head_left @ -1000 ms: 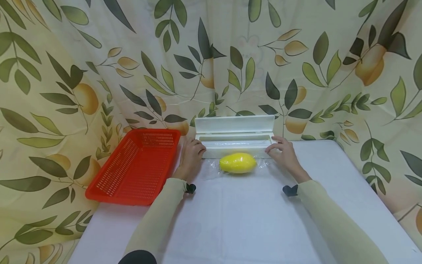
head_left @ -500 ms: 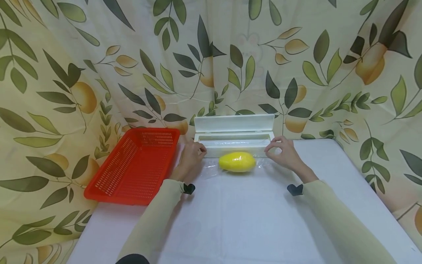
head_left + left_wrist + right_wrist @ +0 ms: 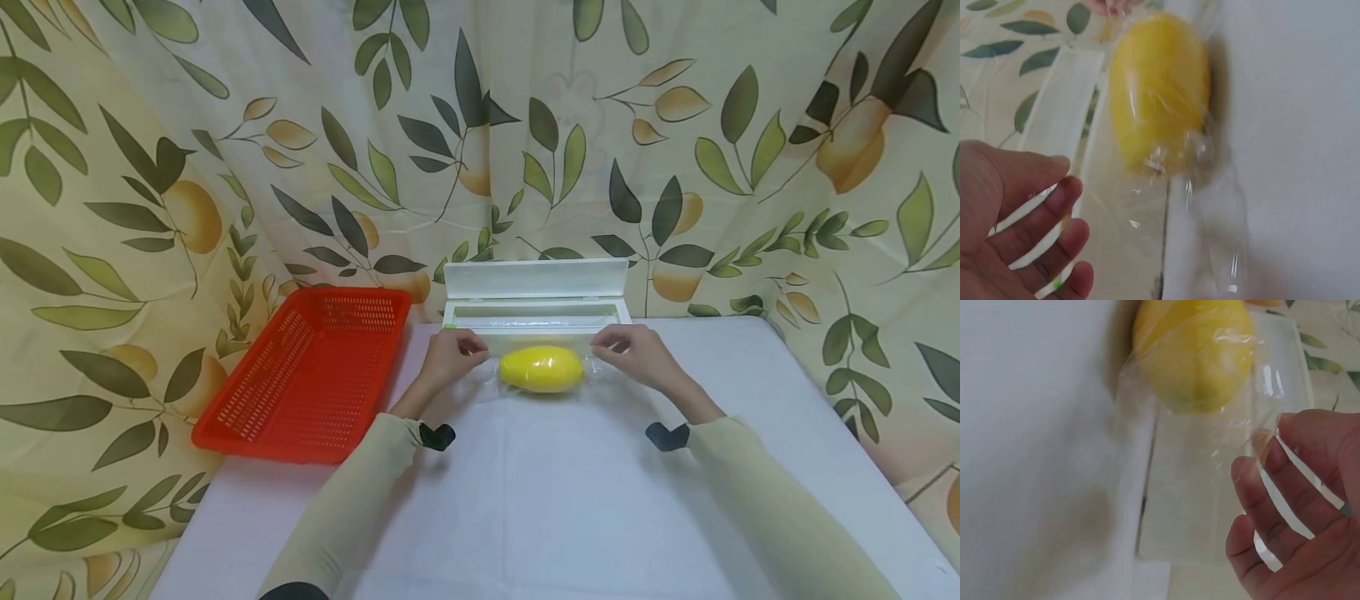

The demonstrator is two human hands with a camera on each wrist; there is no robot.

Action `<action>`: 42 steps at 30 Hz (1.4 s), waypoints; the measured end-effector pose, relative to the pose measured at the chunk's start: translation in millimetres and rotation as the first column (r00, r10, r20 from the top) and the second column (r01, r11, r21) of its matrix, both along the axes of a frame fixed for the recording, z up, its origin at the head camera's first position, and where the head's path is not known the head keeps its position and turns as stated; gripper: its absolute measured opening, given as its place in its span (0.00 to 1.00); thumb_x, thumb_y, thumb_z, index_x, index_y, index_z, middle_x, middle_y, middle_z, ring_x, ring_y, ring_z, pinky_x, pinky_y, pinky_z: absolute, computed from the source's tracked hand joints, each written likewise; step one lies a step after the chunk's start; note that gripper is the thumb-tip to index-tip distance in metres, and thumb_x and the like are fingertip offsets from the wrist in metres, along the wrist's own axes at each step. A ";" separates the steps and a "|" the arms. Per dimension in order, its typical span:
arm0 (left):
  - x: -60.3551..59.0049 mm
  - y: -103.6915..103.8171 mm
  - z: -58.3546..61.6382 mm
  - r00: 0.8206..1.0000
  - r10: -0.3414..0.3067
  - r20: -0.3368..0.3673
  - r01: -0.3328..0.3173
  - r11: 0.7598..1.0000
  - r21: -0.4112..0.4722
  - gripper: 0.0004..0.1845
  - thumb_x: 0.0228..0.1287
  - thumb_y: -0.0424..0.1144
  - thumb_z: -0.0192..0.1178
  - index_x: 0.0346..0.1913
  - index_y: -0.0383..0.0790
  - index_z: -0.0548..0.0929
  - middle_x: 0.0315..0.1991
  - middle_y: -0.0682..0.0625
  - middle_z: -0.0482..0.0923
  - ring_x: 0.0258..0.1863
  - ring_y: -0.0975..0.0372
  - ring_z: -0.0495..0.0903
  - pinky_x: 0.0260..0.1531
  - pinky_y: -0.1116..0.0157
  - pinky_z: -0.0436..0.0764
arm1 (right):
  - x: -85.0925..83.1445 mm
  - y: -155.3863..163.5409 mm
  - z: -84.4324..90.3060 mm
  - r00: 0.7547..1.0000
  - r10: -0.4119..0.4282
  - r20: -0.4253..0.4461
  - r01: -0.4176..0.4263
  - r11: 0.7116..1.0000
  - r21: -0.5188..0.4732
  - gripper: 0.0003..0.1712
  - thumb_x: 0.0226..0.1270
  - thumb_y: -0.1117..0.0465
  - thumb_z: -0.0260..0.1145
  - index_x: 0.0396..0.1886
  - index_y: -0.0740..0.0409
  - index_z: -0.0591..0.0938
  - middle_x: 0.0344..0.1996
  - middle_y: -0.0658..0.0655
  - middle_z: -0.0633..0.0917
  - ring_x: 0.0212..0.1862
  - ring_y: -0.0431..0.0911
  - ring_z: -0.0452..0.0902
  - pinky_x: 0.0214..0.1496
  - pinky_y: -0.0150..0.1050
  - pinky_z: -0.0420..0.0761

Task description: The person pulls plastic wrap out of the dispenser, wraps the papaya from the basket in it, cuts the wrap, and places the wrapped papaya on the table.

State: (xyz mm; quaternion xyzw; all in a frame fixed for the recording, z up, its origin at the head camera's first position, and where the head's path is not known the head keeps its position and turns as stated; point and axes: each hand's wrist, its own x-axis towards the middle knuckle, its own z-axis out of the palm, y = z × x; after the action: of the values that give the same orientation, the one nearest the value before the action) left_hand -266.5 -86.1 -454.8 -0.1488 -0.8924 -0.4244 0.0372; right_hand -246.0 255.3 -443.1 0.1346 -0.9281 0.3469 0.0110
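Note:
A smooth yellow oval fruit (image 3: 542,369) lies in clear cling film (image 3: 1210,206) on the table, in front of a white cling film box (image 3: 536,283) whose lid stands up. To the fruit's left, my left hand (image 3: 452,358) pinches the film between thumb and index finger, the other fingers loosely curved. On the opposite side my right hand (image 3: 636,354) pinches the film in the same way, as the right wrist view also shows. Wrinkled film covers the fruit (image 3: 1194,356) and spreads out past both ends. Inside the box lies a roll of film (image 3: 536,322).
A red perforated plastic basket (image 3: 315,383) stands at the left, close beside my left forearm. White cloth covers the table (image 3: 570,500). Behind the box hangs a curtain (image 3: 525,133) with leaves and fruit printed on it.
Both hands have come off the box's front corners, moving inward and slightly toward me, close to the fruit's ends, with film pinched in their fingertips. The fruit, box and basket stay put.

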 end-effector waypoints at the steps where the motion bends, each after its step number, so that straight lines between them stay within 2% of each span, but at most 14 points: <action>1: 2.1 3.3 0.9 1.000 0.008 0.006 -0.008 1.000 0.011 0.03 0.63 0.34 0.72 0.38 0.41 0.92 0.33 0.52 0.88 0.35 0.58 0.80 0.37 0.65 0.81 | 1.9 -1.8 1.0 1.000 0.003 -0.002 -0.003 1.000 -0.007 0.11 0.72 0.61 0.68 0.49 0.60 0.87 0.46 0.61 0.89 0.47 0.57 0.83 0.50 0.53 0.83; 8: 16.5 30.4 -0.5 0.999 0.053 0.012 -0.053 0.998 0.041 0.02 0.62 0.37 0.74 0.37 0.43 0.92 0.33 0.54 0.88 0.34 0.60 0.79 0.36 0.67 0.81 | 13.4 -18.8 1.5 1.000 0.013 -0.025 -0.015 0.999 -0.045 0.10 0.71 0.61 0.70 0.47 0.59 0.89 0.45 0.60 0.89 0.45 0.56 0.84 0.47 0.53 0.84; 13: 27.6 46.4 -5.9 0.996 0.084 0.005 -0.084 0.994 0.075 0.02 0.63 0.37 0.74 0.37 0.44 0.92 0.33 0.56 0.87 0.33 0.62 0.78 0.35 0.70 0.80 | 22.8 -31.7 -2.0 0.999 0.014 -0.045 -0.016 0.999 -0.048 0.07 0.69 0.62 0.71 0.44 0.58 0.90 0.43 0.57 0.90 0.43 0.54 0.84 0.42 0.46 0.83; 16: 32.5 53.4 -11.2 0.996 0.082 -0.037 -0.079 0.993 0.091 0.02 0.63 0.37 0.73 0.37 0.44 0.92 0.33 0.56 0.87 0.32 0.63 0.77 0.32 0.71 0.78 | 27.3 -37.9 -5.7 0.996 0.012 -0.093 -0.015 0.999 -0.028 0.06 0.68 0.63 0.72 0.43 0.58 0.90 0.42 0.57 0.90 0.41 0.53 0.83 0.40 0.44 0.81; 22: 37.3 63.4 -23.1 0.988 0.051 -0.144 -0.045 0.998 0.050 0.02 0.64 0.35 0.72 0.37 0.42 0.93 0.33 0.54 0.88 0.31 0.64 0.78 0.32 0.71 0.79 | 32.6 -49.4 -13.9 0.978 -0.004 -0.209 0.000 1.000 -0.017 0.06 0.66 0.65 0.72 0.42 0.60 0.90 0.45 0.59 0.89 0.44 0.55 0.85 0.45 0.52 0.83; 26: 39.5 64.4 -29.0 0.970 0.015 -0.244 -0.020 1.000 -0.018 0.02 0.63 0.33 0.72 0.37 0.40 0.93 0.37 0.51 0.89 0.37 0.62 0.84 0.41 0.68 0.82 | 35.1 -53.6 -19.2 0.968 -0.004 -0.249 0.008 1.000 0.015 0.07 0.66 0.65 0.72 0.42 0.62 0.91 0.48 0.61 0.89 0.51 0.59 0.85 0.48 0.55 0.84; 29: 40.1 63.1 -32.3 0.949 -0.023 -0.313 -0.002 0.997 -0.080 0.02 0.62 0.33 0.73 0.37 0.39 0.93 0.39 0.50 0.88 0.42 0.59 0.85 0.46 0.64 0.83 | 35.9 -54.0 -21.8 0.962 -0.006 -0.272 0.013 1.000 0.026 0.07 0.65 0.66 0.73 0.42 0.63 0.91 0.49 0.61 0.89 0.54 0.61 0.84 0.51 0.56 0.83; 37: 38.8 60.4 -36.9 0.899 -0.096 -0.428 0.010 0.980 -0.198 0.05 0.60 0.33 0.75 0.39 0.40 0.93 0.42 0.50 0.86 0.44 0.58 0.84 0.47 0.61 0.82 | 36.4 -51.6 -26.6 0.967 0.000 -0.253 0.010 0.999 0.037 0.09 0.64 0.67 0.74 0.44 0.64 0.90 0.53 0.63 0.87 0.58 0.63 0.81 0.60 0.61 0.77; 42: 38.2 60.9 -40.1 0.879 -0.110 -0.464 0.001 0.974 -0.228 0.05 0.59 0.34 0.76 0.38 0.41 0.94 0.41 0.51 0.86 0.43 0.59 0.84 0.42 0.60 0.80 | 37.1 -50.7 -30.1 0.966 0.005 -0.259 0.005 0.999 0.038 0.09 0.65 0.68 0.73 0.44 0.64 0.90 0.54 0.63 0.87 0.59 0.63 0.80 0.62 0.60 0.77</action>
State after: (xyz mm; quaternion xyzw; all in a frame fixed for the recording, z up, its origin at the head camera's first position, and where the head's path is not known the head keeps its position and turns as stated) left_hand -228.3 -25.1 -494.9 -0.2768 -0.8931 -0.2739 0.2251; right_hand -208.9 204.6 -473.2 0.1791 -0.9251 0.3087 0.1297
